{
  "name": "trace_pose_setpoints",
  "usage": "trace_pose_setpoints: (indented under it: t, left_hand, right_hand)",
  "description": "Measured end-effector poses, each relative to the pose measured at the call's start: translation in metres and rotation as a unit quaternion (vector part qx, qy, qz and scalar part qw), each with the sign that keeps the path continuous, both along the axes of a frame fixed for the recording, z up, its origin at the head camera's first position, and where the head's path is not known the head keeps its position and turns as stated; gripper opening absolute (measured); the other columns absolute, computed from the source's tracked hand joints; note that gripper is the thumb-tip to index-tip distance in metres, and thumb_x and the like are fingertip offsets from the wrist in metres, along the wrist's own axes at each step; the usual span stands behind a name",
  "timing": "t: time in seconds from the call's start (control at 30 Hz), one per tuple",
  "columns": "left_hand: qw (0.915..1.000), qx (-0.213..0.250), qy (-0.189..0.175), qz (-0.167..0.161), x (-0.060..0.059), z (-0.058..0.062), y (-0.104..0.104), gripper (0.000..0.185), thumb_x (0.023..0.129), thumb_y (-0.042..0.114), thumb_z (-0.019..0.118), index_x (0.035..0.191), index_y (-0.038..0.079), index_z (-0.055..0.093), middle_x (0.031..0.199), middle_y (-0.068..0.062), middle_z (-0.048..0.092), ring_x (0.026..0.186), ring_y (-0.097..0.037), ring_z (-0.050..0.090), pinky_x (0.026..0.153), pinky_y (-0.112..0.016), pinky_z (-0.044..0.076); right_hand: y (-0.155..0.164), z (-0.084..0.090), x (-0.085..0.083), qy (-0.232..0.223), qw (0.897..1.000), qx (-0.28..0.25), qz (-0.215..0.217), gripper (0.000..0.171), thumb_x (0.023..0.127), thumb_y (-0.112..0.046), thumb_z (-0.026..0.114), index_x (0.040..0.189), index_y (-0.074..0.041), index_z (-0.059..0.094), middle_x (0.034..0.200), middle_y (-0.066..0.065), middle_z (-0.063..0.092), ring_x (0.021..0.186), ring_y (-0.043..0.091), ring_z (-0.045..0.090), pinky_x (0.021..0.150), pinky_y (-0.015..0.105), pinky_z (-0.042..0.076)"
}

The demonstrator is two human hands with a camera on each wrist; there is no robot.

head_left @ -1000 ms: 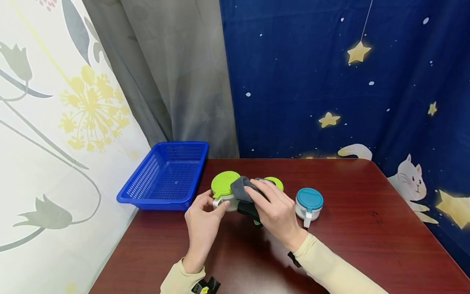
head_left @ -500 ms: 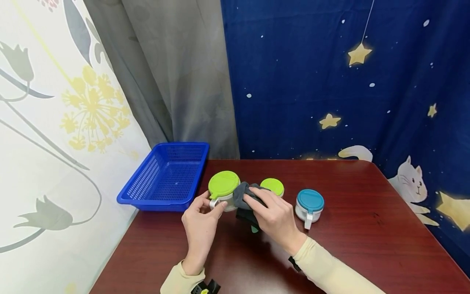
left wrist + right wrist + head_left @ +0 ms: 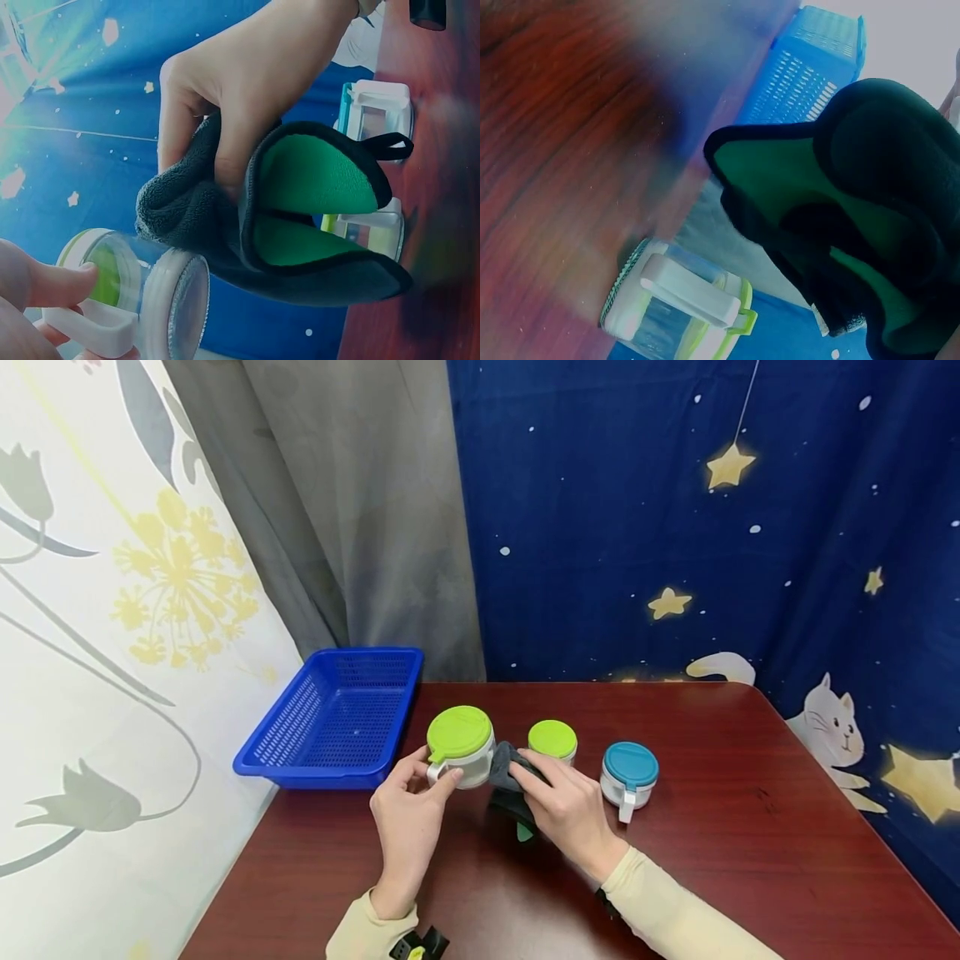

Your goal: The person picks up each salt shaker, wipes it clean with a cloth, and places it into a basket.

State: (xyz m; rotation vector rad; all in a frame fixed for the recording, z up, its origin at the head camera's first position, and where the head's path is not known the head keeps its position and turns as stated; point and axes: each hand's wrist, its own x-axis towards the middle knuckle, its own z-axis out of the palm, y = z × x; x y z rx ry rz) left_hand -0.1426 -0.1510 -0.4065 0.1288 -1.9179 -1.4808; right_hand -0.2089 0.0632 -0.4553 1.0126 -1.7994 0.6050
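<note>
My left hand (image 3: 433, 774) pinches the white handle of a clear jar with a lime-green lid (image 3: 459, 737), which stands on the dark red table (image 3: 735, 827). My right hand (image 3: 537, 778) grips a dark grey cloth with a green inner face (image 3: 507, 770) and presses it against the jar's right side. In the left wrist view the folded cloth (image 3: 300, 210) touches the jar (image 3: 169, 300), and my left fingertips (image 3: 45, 285) lie on its green lid. The right wrist view is filled by the cloth (image 3: 840, 202), with the jar (image 3: 675, 300) below it.
A smaller green-lidded jar (image 3: 552, 740) stands just behind my right hand. A teal-lidded jar (image 3: 630, 770) with a white handle is to its right. An empty blue mesh basket (image 3: 337, 718) sits at the table's back left corner. Curtains hang close behind the table.
My right hand has slid the cloth off the jar's lid and down onto its right side. The smaller green jar behind is now uncovered. The left hand has kept its hold.
</note>
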Motion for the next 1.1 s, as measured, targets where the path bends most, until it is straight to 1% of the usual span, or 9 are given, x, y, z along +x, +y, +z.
trace_pose_setpoints:
  t: [0.1,0.23,0.37,0.47,0.53,0.63,0.83,1.0,1.1]
  left_hand:
    - [1.0000,-0.001,0.002,-0.002,0.001,0.001,0.000,0.028,0.072,0.013,0.092,0.070,0.012,0.064,0.114,0.006,0.072,0.088,-0.012,0.070,0.074,-0.027,0.058]
    - [1.0000,0.003,-0.006,-0.004,0.001,0.000,0.002,0.028,0.071,0.014,0.093,0.071,0.012,0.065,0.112,0.004,0.072,0.086,-0.010,0.071,0.072,-0.027,0.058]
    - [0.9997,0.012,-0.016,-0.015,0.000,-0.003,0.002,0.027,0.073,0.014,0.092,0.073,0.011,0.065,0.114,0.002,0.072,0.091,-0.011,0.071,0.075,-0.025,0.058]
    - [0.9994,0.014,-0.011,-0.031,-0.002,-0.005,0.001,0.028,0.074,0.018,0.092,0.076,0.011,0.065,0.116,0.000,0.071,0.094,-0.013,0.071,0.076,-0.026,0.058]
    - [0.9992,0.011,-0.008,-0.038,-0.003,-0.006,0.000,0.030,0.074,0.022,0.092,0.076,0.011,0.064,0.117,0.000,0.071,0.092,-0.013,0.071,0.075,-0.027,0.058]
    - [0.9994,-0.003,-0.013,-0.032,-0.003,-0.005,-0.002,0.033,0.072,0.028,0.093,0.074,0.013,0.063,0.115,0.002,0.071,0.086,-0.012,0.071,0.070,-0.028,0.059]
    - [0.9992,-0.016,-0.031,-0.022,-0.001,-0.006,-0.005,0.033,0.070,0.021,0.094,0.071,0.015,0.061,0.113,0.006,0.072,0.085,-0.012,0.070,0.067,-0.028,0.059]
    - [0.9977,0.003,-0.049,-0.048,0.002,-0.008,-0.004,0.033,0.069,0.017,0.094,0.070,0.013,0.062,0.113,0.004,0.072,0.085,-0.013,0.071,0.065,-0.030,0.059]
    - [0.9961,0.018,-0.048,-0.071,0.003,-0.009,-0.002,0.032,0.069,0.015,0.094,0.069,0.012,0.062,0.113,0.002,0.072,0.084,-0.014,0.073,0.064,-0.032,0.060]
  right_hand:
    - [-0.001,-0.001,0.000,-0.002,1.000,-0.007,0.006,0.030,0.097,-0.016,0.064,0.125,-0.014,0.072,0.124,0.011,0.068,0.107,0.026,0.069,0.077,0.047,0.059]
    - [0.000,-0.001,0.001,-0.005,1.000,-0.018,0.012,0.029,0.097,-0.015,0.063,0.124,-0.013,0.073,0.122,0.011,0.069,0.105,0.026,0.069,0.075,0.047,0.059]
    - [0.001,0.000,0.001,-0.011,1.000,-0.023,0.015,0.030,0.094,-0.013,0.065,0.123,-0.014,0.073,0.122,0.011,0.069,0.104,0.027,0.070,0.076,0.047,0.059]
    - [0.001,0.001,0.001,-0.013,0.999,-0.027,0.017,0.033,0.091,-0.010,0.066,0.124,-0.014,0.073,0.122,0.011,0.069,0.104,0.027,0.070,0.077,0.047,0.059]
    - [0.001,0.001,0.001,-0.016,0.999,-0.030,0.018,0.034,0.090,-0.009,0.067,0.124,-0.014,0.073,0.122,0.011,0.069,0.104,0.027,0.070,0.078,0.046,0.059]
    - [0.002,0.004,0.001,-0.027,0.999,-0.033,0.024,0.034,0.091,-0.010,0.068,0.125,-0.014,0.072,0.122,0.010,0.069,0.103,0.026,0.070,0.079,0.046,0.058]
    - [0.003,0.019,0.002,-0.042,0.997,-0.053,0.028,0.041,0.084,-0.004,0.071,0.124,-0.013,0.072,0.122,0.009,0.068,0.103,0.025,0.070,0.075,0.045,0.059]
    - [0.003,0.038,0.001,-0.057,0.995,-0.083,0.013,0.043,0.084,-0.003,0.069,0.126,-0.015,0.071,0.123,0.006,0.068,0.105,0.023,0.069,0.074,0.044,0.059]
    - [0.004,0.047,0.000,-0.061,0.995,-0.083,0.009,0.043,0.086,-0.003,0.068,0.127,-0.016,0.070,0.124,0.005,0.068,0.107,0.021,0.068,0.075,0.044,0.059]
